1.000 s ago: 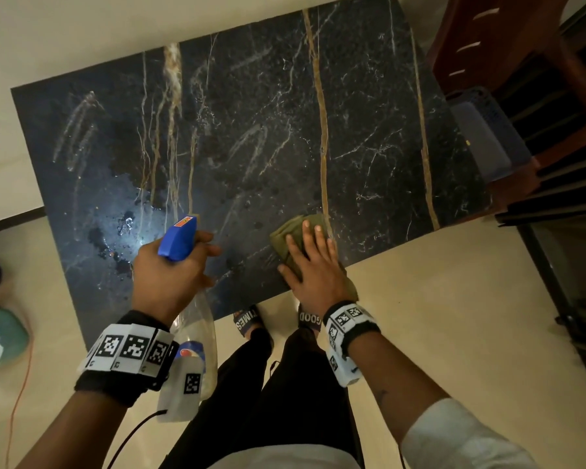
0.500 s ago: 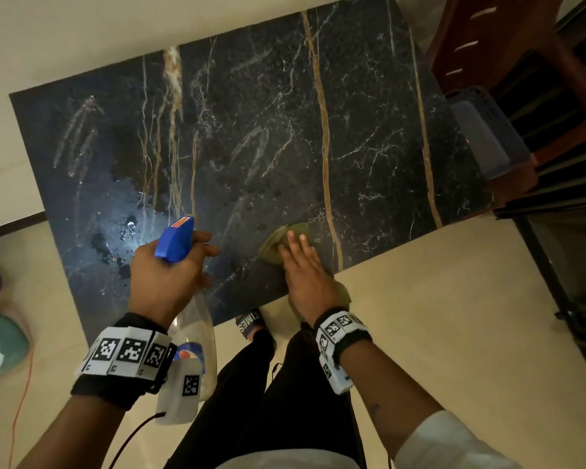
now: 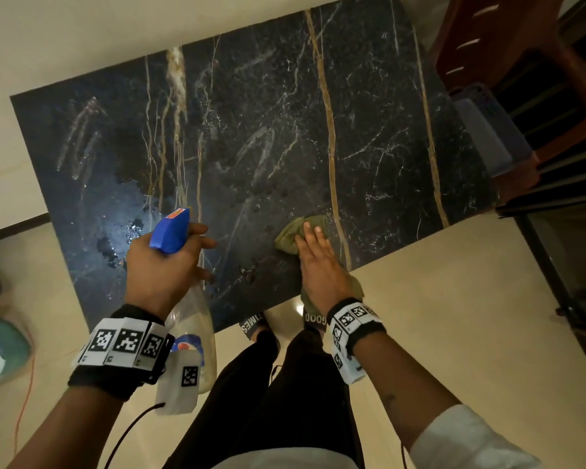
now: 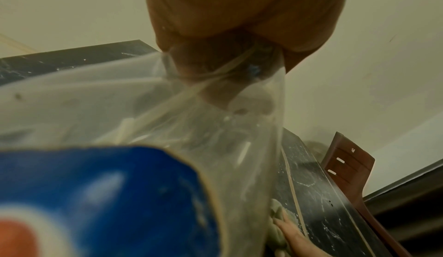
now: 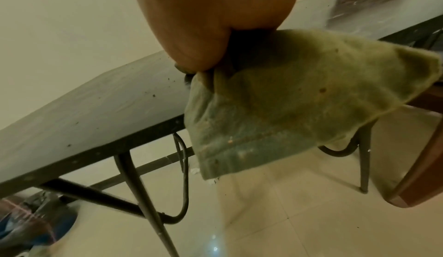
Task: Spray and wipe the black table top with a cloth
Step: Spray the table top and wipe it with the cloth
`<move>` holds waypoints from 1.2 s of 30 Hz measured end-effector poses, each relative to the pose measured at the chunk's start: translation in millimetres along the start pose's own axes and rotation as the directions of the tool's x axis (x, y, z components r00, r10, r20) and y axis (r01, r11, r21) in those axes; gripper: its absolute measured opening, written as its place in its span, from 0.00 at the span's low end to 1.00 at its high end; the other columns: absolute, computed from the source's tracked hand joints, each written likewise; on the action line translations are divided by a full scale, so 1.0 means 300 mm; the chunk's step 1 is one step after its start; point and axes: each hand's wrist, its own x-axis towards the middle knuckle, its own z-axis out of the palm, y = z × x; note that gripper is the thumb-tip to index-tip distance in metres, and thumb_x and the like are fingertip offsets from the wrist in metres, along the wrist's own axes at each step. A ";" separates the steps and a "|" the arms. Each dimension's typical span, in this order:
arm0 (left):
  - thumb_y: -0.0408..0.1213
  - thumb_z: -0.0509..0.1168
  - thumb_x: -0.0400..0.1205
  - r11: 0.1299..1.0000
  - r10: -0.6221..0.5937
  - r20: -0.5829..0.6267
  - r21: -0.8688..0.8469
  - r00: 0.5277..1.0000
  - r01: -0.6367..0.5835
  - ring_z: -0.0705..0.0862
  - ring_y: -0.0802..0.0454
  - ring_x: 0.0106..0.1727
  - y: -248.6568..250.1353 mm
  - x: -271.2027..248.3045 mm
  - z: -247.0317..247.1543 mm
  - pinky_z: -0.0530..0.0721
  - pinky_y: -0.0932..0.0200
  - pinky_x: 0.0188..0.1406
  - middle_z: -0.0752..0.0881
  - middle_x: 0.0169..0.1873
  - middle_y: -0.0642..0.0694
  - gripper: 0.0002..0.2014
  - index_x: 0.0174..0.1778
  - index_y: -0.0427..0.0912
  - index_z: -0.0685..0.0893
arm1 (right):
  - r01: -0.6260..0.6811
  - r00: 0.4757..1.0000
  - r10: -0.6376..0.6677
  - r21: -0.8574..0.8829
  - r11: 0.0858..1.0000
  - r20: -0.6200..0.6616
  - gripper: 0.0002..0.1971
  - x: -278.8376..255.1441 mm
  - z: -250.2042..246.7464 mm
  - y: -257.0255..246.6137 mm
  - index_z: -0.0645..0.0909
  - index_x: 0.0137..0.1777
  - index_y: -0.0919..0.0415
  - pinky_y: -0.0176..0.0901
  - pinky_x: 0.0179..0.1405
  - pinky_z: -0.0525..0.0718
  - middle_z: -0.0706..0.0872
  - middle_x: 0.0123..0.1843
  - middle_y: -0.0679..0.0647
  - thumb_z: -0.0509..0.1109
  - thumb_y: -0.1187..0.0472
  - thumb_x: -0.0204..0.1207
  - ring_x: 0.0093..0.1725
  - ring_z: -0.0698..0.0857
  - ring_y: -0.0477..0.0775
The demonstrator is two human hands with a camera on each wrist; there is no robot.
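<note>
The black marble table top (image 3: pixel 285 130) fills the head view, with wet drops and glare near its left front corner. My left hand (image 3: pixel 163 265) grips a clear spray bottle (image 3: pixel 170 231) by its neck; the blue spray head points at the table. Seen from the left wrist, the bottle (image 4: pixel 191 119) fills the frame below the left hand (image 4: pixel 239 14). My right hand (image 3: pixel 318 262) lies flat, fingers straight, pressing a green cloth (image 3: pixel 290 231) on the table's near edge. The cloth (image 5: pixel 287 100) hangs over that edge under the right hand (image 5: pixel 210 14).
A brown chair (image 3: pixel 521 45) and a blue-grey basket (image 3: pixel 487 130) stand at the table's right end. A green item (image 3: pixel 0 350) and an orange cable (image 3: pixel 24 401) lie on the floor at left. My feet (image 3: pixel 254 323) are by the near edge. Metal table legs (image 5: pixel 143 194) show underneath.
My right hand slid the cloth a little left and toward the near edge, then back out again. The left hand with the bottle stayed almost still.
</note>
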 end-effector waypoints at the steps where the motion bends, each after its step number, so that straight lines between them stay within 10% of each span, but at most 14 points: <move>1: 0.29 0.67 0.85 1.000 0.003 -0.004 -0.003 1.000 -0.003 0.91 0.53 0.28 0.001 0.005 -0.004 0.84 0.69 0.20 0.92 0.45 0.49 0.05 0.53 0.40 0.87 | 0.016 0.999 -0.016 -0.003 1.000 0.030 0.34 0.002 -0.020 0.014 0.49 0.89 0.56 0.55 0.88 0.50 0.41 0.90 0.53 0.54 0.71 0.85 0.89 0.41 0.56; 9: 0.31 0.68 0.84 1.000 0.001 -0.009 0.023 1.000 -0.001 0.91 0.48 0.30 -0.023 0.035 -0.053 0.87 0.66 0.24 0.92 0.45 0.54 0.05 0.52 0.43 0.89 | -0.230 0.966 0.238 0.085 0.970 -0.105 0.33 0.101 -0.054 0.072 0.54 0.88 0.58 0.57 0.88 0.52 0.46 0.90 0.57 0.55 0.72 0.84 0.89 0.45 0.60; 15: 0.30 0.68 0.84 1.000 -0.016 -0.004 -0.013 1.000 0.016 0.92 0.48 0.33 0.007 0.052 -0.059 0.85 0.68 0.23 0.92 0.48 0.53 0.06 0.54 0.41 0.88 | 0.029 0.999 -0.029 -0.013 1.000 0.015 0.34 0.065 -0.049 0.018 0.50 0.89 0.56 0.50 0.88 0.44 0.43 0.90 0.53 0.56 0.70 0.85 0.89 0.42 0.56; 22: 0.29 0.69 0.83 0.998 0.015 -0.029 -0.068 0.999 -0.017 0.92 0.48 0.33 0.066 0.080 -0.072 0.87 0.66 0.24 0.93 0.44 0.51 0.09 0.46 0.51 0.86 | -0.246 0.964 0.249 0.048 0.968 -0.092 0.30 0.160 -0.105 0.095 0.56 0.87 0.62 0.54 0.88 0.52 0.51 0.90 0.60 0.54 0.71 0.86 0.89 0.50 0.63; 29: 0.29 0.70 0.83 0.997 0.002 -0.027 -0.082 1.000 -0.005 0.90 0.51 0.29 0.106 0.112 -0.048 0.86 0.66 0.22 0.92 0.45 0.50 0.10 0.47 0.51 0.86 | 0.079 0.996 -0.077 -0.044 0.996 0.036 0.34 0.114 -0.062 0.004 0.52 0.88 0.58 0.52 0.88 0.48 0.45 0.90 0.56 0.55 0.73 0.83 0.89 0.45 0.58; 36: 0.29 0.69 0.83 0.996 -0.004 -0.023 -0.092 1.000 0.001 0.91 0.44 0.37 0.157 0.159 -0.013 0.85 0.67 0.22 0.92 0.46 0.49 0.11 0.46 0.53 0.84 | -0.219 0.974 0.219 0.017 0.976 -0.060 0.30 0.234 -0.127 0.100 0.55 0.88 0.61 0.55 0.88 0.54 0.50 0.90 0.60 0.54 0.70 0.86 0.89 0.50 0.62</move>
